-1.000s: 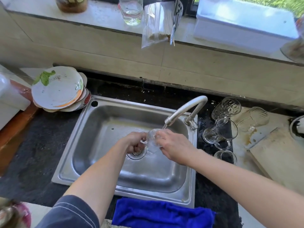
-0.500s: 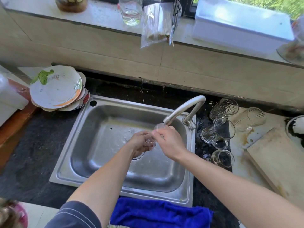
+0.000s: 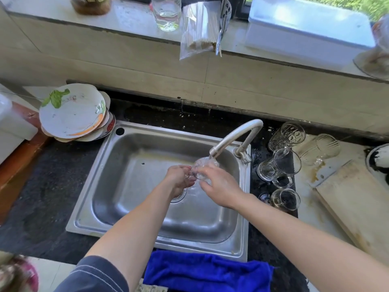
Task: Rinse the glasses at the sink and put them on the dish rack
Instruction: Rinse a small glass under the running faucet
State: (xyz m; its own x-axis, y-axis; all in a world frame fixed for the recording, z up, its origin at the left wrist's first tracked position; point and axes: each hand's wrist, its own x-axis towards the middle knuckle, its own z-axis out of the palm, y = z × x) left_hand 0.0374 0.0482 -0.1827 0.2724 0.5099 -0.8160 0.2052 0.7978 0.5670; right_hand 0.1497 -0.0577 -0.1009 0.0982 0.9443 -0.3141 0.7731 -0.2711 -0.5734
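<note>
A small clear glass [image 3: 203, 167] sits right under the spout of the metal faucet [image 3: 235, 137], with water running over it above the steel sink [image 3: 134, 163]. My left hand [image 3: 180, 178] grips its left side and my right hand [image 3: 221, 187] grips its right side; most of the glass is hidden by fingers and splashing water. Several other clear glasses lie or stand on the dark counter right of the sink, among them a handled glass [image 3: 279, 165], a patterned glass [image 3: 287, 137] and a short upright glass [image 3: 285, 199]. No dish rack is in view.
Stacked dirty plates [image 3: 72, 114] sit left of the sink. A blue cloth [image 3: 207, 272] hangs over the front counter edge. A wooden board [image 3: 357, 201] lies at the right. A water glass [image 3: 166, 12], a bag of sticks [image 3: 199, 28] and a white tub [image 3: 307, 28] stand on the windowsill.
Both hands have lifted the glass up and right, from over the drain to directly beneath the spout. Water now splashes over it.
</note>
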